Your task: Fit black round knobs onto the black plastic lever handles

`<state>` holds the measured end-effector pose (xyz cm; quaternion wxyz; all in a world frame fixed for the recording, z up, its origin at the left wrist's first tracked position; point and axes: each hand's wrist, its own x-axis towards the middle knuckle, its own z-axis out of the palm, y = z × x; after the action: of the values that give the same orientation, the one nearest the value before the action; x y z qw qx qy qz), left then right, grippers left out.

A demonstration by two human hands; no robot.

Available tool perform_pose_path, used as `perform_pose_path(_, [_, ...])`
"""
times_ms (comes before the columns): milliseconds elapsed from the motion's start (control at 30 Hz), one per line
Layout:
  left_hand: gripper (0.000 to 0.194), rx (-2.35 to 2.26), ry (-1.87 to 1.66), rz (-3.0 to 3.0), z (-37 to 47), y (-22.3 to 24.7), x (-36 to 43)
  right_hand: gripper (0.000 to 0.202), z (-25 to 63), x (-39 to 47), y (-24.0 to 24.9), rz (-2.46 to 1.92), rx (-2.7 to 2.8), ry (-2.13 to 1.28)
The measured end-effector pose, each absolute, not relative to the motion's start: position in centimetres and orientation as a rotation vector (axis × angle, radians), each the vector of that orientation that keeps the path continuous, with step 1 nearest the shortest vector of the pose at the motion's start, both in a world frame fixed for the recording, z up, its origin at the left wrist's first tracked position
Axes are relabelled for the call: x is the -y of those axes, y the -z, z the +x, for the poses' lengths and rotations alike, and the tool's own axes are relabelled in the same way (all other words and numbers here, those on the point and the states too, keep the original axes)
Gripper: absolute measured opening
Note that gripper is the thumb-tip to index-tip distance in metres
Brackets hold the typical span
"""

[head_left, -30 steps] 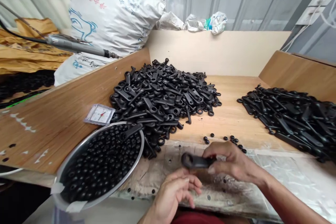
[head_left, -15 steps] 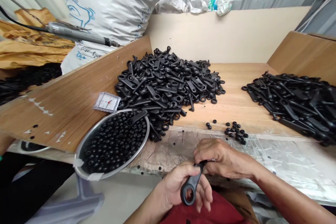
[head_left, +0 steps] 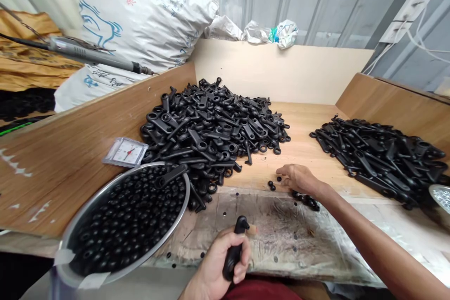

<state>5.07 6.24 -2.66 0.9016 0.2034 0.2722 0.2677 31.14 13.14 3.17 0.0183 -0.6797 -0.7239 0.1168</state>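
My left hand (head_left: pixel 225 258) is wrapped around a black plastic crank arm (head_left: pixel 233 255), held above the bench's front edge. Its narrow end, with a short side peg, points up; the lower end is partly hidden by my fingers. My right hand (head_left: pixel 298 180) reaches out over the bench, fingers stretched and apart, holding nothing I can see. Just at its fingertips lie a few small black knobs (head_left: pixel 271 185). More loose knobs (head_left: pixel 309 201) sit under my right wrist, partly covered by it.
A metal bowl (head_left: pixel 186 199) full of black knobs stands at left, a crank arm lying across its rim. Behind it are a small clock (head_left: pixel 127 152) and a large crank-arm pile (head_left: pixel 214 126). Another pile (head_left: pixel 379 154) lies right. A power screwdriver (head_left: pixel 94 56) hangs upper left.
My right hand has left the crank arm and moved up and forward to the loose knobs. My left hand has turned the arm more upright. The view has shifted.
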Motion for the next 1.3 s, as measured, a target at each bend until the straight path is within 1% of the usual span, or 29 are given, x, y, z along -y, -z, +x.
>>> perform_pose_path(67, [0.015,-0.577,-0.555,0.434,5.2,2.7,-6.3,0.020,30.9,-13.6,-2.8,-2.108,2.261,-0.404])
perform_pose_path(133, [0.020,-0.604,-0.564,0.472,5.4,2.3,-6.4,0.015,30.8,-13.9,-2.7,-2.094,2.245,-0.443])
perform_pose_path(233, [0.029,-0.676,-0.605,0.571,5.7,1.0,-6.5,0.017,30.7,-13.1,-3.0,-2.034,2.180,-0.503])
perform_pose_path(300, [0.032,-0.755,-0.655,0.687,6.1,-0.1,-6.5,0.020,29.9,-11.5,-3.2,-1.928,2.057,-0.633])
perform_pose_path(367, [0.029,-0.841,-0.725,0.858,6.6,-1.0,-6.5,0.021,28.4,-9.3,-3.2,-1.691,1.754,-0.906])
perform_pose_path(467, [0.011,-0.933,-0.825,1.179,7.5,-1.9,-6.4,0.025,25.6,-5.9,-2.8,-1.225,1.184,-1.254])
perform_pose_path(533, [0.004,-0.940,-0.862,1.351,8.1,-2.3,-6.2,0.024,23.9,-4.3,-2.4,-1.031,0.962,-1.353])
perform_pose_path(600, [0.007,-0.898,-0.874,1.453,8.6,-2.6,-6.0,0.022,22.9,-3.3,-2.0,-0.925,0.818,-1.415])
perform_pose_path(733, [0.014,-0.850,-0.868,1.563,9.5,-2.9,-5.3,0.023,22.6,-2.4,-1.8,-0.859,0.664,-1.450])
perform_pose_path(900, [0.016,-0.950,-0.838,1.715,10.1,-2.4,-4.5,0.023,22.7,-1.7,-1.6,-0.830,0.570,-1.420])
perform_pose_path(1067, [0.031,-1.106,-0.777,1.810,10.3,-1.8,-4.1,0.021,22.5,-1.2,-1.2,-0.808,0.504,-1.416])
perform_pose_path(1233, [0.038,-1.129,-0.724,2.011,10.2,-1.2,-3.8,0.023,22.2,-0.6,-0.8,-0.864,0.487,-1.374])
perform_pose_path(1300, [0.037,-1.157,-0.652,2.136,10.1,-1.1,-4.0,0.024,22.0,-0.5,-0.5,-0.920,0.515,-1.327])
